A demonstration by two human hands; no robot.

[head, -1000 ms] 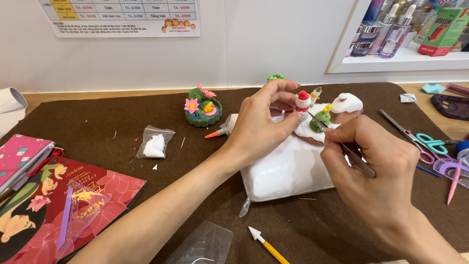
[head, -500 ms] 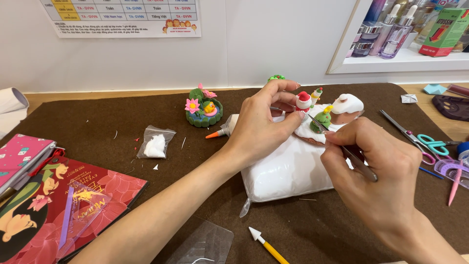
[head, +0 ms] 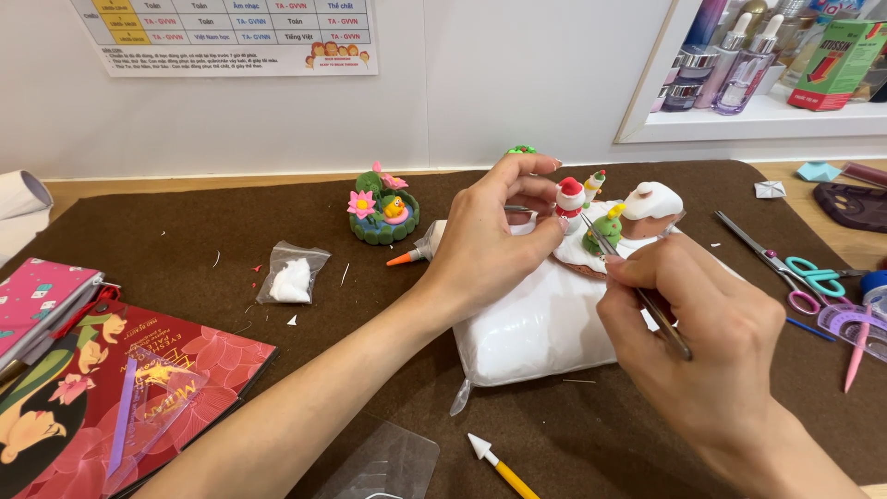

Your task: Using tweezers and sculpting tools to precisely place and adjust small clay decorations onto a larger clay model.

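Observation:
A small clay scene [head: 637, 208] with a red-and-white figure [head: 571, 200], a green tree [head: 607, 229] and a white-topped mound rests on a white clay bag [head: 545, 323]. My left hand [head: 494, 236] steadies the scene, fingertips beside the red-and-white figure. In my right hand [head: 702, 333] I grip thin metal tweezers [head: 637, 291], their tip at the green tree.
A green clay pond with pink flowers [head: 382, 212], a glue tube [head: 420, 249], a small bag of white clay [head: 293, 274], a yellow sculpting tool [head: 499, 467], scissors [head: 785, 263], red and pink books [head: 102, 388] lie on the brown mat. Bottles stand on a shelf [head: 730, 65].
My right hand has shifted slightly up and left, bringing the tweezers' tip closer to the green tree. The left hand stays in place.

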